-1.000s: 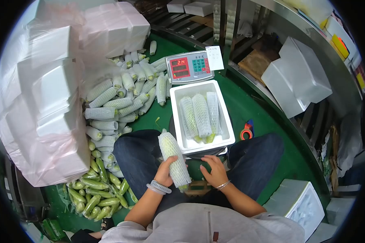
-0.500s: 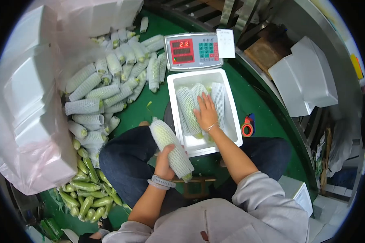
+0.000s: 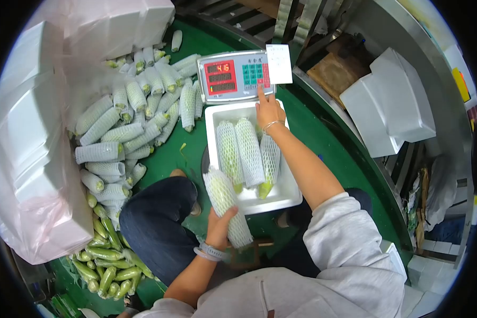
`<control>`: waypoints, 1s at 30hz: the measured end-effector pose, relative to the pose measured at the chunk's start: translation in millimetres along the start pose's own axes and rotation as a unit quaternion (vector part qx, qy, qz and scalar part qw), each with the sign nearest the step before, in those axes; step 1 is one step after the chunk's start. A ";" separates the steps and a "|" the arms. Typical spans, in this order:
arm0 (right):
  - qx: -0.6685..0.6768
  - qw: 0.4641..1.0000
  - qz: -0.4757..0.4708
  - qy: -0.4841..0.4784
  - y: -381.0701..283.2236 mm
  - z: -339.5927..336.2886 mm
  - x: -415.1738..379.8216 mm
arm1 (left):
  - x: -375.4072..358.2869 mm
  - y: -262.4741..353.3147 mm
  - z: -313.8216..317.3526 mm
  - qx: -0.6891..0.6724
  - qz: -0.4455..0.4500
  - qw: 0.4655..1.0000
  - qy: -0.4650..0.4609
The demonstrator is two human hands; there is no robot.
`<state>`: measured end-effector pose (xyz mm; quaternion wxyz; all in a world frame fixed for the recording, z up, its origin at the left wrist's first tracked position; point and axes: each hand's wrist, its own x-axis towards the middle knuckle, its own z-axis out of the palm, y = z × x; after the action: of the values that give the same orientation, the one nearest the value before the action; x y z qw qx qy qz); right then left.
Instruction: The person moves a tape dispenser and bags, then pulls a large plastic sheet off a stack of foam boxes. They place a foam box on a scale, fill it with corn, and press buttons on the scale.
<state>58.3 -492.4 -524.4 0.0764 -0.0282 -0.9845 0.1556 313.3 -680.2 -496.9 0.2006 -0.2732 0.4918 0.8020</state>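
Note:
My left hand is wrapped round a long pale-green vegetable in a white foam net sleeve, tilted beside the near left corner of a white foam box. My right hand holds nothing; its index finger is stretched onto the lower keys of a digital scale, at the keypad's right side. The scale's red top display seems to read 4.16. Inside the box, three sleeved vegetables lie side by side. Part of one more may show under my right wrist.
A heap of sleeved vegetables lies on the left, with unsleeved green ones below it. White foam boxes under pink film stand at far left. More foam boxes lean at right. A paper slip hangs on the scale.
My right hand has moved from the vegetables in the box up to the scale's keys. The top reading has risen from about 2.12. My left hand still grips the sleeved vegetable.

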 end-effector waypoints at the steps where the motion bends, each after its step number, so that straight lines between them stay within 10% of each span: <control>1: -0.043 0.999 0.008 -0.020 0.4 0.4 13.1 | 0.6 -0.5 -0.2 0.001 0.007 1.000 -0.005; 14: -0.149 0.980 -0.115 0.066 -17.2 -16.7 17.2 | 3.1 3.7 3.1 -0.107 -0.043 0.993 0.029; 19: 0.240 0.841 -0.281 -0.394 -44.8 -61.5 -137.5 | -1.3 -3.7 8.0 -0.232 -0.019 0.972 -0.028; 27: 0.457 0.740 0.084 -0.487 7.1 -118.5 -202.1 | -29.0 -3.6 23.8 -0.026 -0.093 0.983 -0.158; 30: 0.251 0.855 -0.015 -0.453 27.9 -137.2 -189.1 | -27.9 -10.3 14.8 0.130 -0.063 0.976 -0.162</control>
<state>267.6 -439.4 -430.9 -0.3710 0.0802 -0.8379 0.3922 337.4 -663.9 -480.7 0.3611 -0.1420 0.5348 0.7506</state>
